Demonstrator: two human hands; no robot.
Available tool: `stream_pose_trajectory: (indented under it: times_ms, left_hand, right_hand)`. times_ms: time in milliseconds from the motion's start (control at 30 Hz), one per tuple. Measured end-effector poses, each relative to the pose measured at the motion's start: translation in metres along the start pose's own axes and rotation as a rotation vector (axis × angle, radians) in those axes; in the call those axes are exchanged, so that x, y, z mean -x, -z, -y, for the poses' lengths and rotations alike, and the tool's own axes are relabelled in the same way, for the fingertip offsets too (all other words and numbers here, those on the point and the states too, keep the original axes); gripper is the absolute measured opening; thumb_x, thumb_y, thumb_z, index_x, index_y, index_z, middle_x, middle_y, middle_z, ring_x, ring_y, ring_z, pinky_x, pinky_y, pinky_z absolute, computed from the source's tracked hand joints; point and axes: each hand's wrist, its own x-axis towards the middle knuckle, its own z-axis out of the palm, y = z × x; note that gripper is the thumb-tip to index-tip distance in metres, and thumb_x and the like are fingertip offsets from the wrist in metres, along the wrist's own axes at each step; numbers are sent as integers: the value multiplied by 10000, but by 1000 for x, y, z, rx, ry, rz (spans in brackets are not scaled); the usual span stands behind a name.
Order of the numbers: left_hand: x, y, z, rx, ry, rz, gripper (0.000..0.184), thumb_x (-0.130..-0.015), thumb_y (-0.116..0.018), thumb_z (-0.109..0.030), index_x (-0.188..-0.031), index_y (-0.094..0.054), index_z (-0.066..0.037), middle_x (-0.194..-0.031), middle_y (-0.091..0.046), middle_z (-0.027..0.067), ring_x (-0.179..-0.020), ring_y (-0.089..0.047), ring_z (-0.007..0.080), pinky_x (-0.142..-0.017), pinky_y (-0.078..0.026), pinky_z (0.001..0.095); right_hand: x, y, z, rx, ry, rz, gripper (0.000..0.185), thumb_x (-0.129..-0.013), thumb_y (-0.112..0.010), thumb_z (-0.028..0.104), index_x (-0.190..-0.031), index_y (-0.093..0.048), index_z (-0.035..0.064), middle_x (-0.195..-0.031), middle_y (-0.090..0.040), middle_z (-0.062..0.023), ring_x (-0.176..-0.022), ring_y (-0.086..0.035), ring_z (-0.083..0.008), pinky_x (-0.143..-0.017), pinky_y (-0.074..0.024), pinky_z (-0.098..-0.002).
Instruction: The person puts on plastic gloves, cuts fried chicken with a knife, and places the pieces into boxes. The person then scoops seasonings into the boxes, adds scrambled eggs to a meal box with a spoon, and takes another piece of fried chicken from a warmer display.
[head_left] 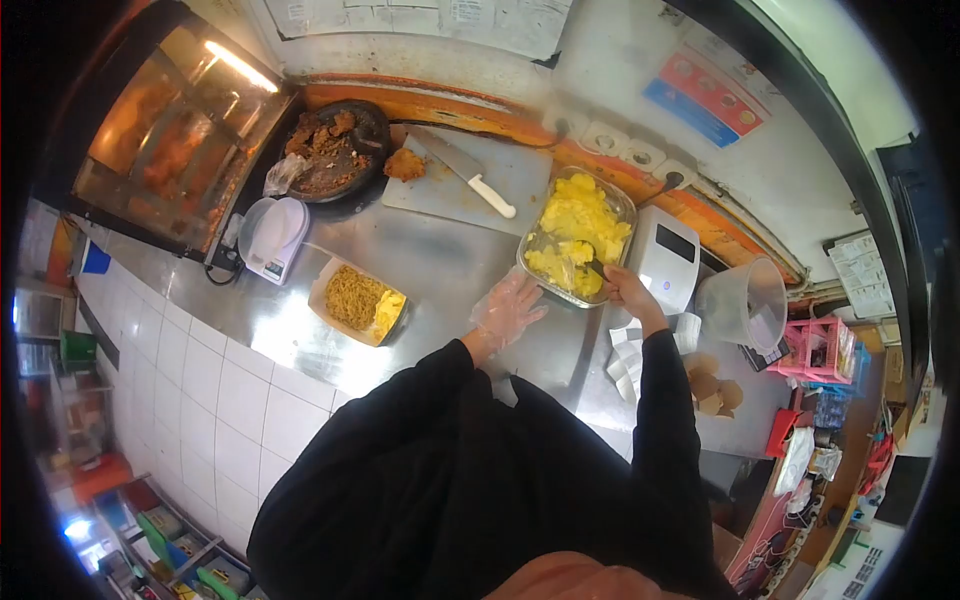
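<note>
My right hand [630,292] is closed on a dark-handled serving utensil [597,267]. The utensil's head is in the yellow scrambled egg [580,215], so its exact kind is hidden. The egg fills much of a rectangular metal tray [527,238]. My left hand [508,310] wears a clear plastic glove. Its fingers are spread over the steel counter, close to the tray's near left corner, and it holds nothing. To the left of that hand stands an open paper box [345,332] with brown noodles [352,298] and a portion of egg [389,312] at its right end.
Behind the box are a white kitchen scale [285,240], a dark stone mortar [372,150] with fried pieces, and a cutting board [430,205] bearing a knife [490,193]. A lit food warmer [160,150] is far left. A white printer [665,260] and plastic tub [740,305] stand right.
</note>
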Motion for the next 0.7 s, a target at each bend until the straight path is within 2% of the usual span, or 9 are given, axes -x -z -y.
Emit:
stream_pose_trajectory:
  times_ms: [200,300,367,400,433,467,500,567,700]
  left_hand:
    - [31,20,-3,-84,24,79,861,-913,-515,-547,-1527,-124,-86,-1584,-132,154,-1459,-154,297,-1136,-262,508]
    - [81,4,-35,-212,2,128,808,-941,-491,-525,-1517,-172,-58,-1549,-245,172,-1419,-268,300,-1118,-291,480]
    - [137,-23,-75,-446,-60,222,703,-958,-482,-499,-1465,-324,-37,-1425,-452,181,-1291,-462,292,-1047,-381,422]
    - [154,-8,-87,-441,-84,178,703,-958,-482,-499,-1465,-324,-37,-1425,-452,181,-1291,-462,292,-1047,-381,422]
    - [172,6,-101,-475,-204,163,650,-958,-487,-489,-1418,-397,-38,-1307,-537,159,-1184,-532,273,-991,-419,392]
    - [189,20,-115,-514,-321,151,604,-959,-493,-479,-1372,-469,-39,-1189,-621,137,-1076,-602,253,-935,-457,362]
    - [204,33,-127,-516,-341,121,604,-959,-493,-479,-1372,-469,-39,-1189,-621,137,-1076,-602,253,-935,-457,362]
    - [232,60,-145,-413,-666,-369,539,-956,-521,-440,-1316,-515,-39,-1028,-636,101,-941,-625,225,-842,-488,331]
    - [277,95,-156,-72,-832,-587,509,-949,-543,-412,-1289,-535,-33,-968,-613,94,-885,-614,219,-824,-486,333]
  right_hand:
    - [31,-10,9,-174,61,-191,234,-1002,-493,336,-822,-452,192,-613,-356,88,-457,-269,-23,-413,-205,-216]
    - [56,-38,25,-99,143,-170,237,-1003,-494,343,-825,-451,192,-610,-354,88,-460,-266,-22,-410,-198,-212]
    - [69,-72,42,15,93,-139,230,-1005,-493,333,-831,-449,189,-612,-352,92,-469,-269,-18,-414,-198,-205]
    - [70,-90,44,23,87,-46,186,-1006,-491,323,-887,-489,180,-614,-349,95,-473,-271,-18,-415,-198,-202]
    - [71,-109,46,31,81,47,160,-1007,-489,313,-943,-528,172,-617,-346,98,-478,-273,-18,-415,-199,-199]
    - [78,-146,55,26,17,53,212,-1002,-499,301,-1124,-568,142,-626,-345,93,-488,-280,-21,-419,-207,-197]
    - [76,-178,54,33,9,87,212,-1002,-499,301,-1124,-568,142,-626,-345,93,-488,-280,-21,-419,-207,-197]
    - [74,-235,47,-53,-67,218,326,-998,-508,295,-1275,-534,124,-639,-352,80,-502,-286,-26,-427,-213,-194]
    - [40,-324,17,-106,-167,496,375,-992,-524,283,-1328,-506,117,-658,-347,81,-521,-263,-21,-434,-200,-186]
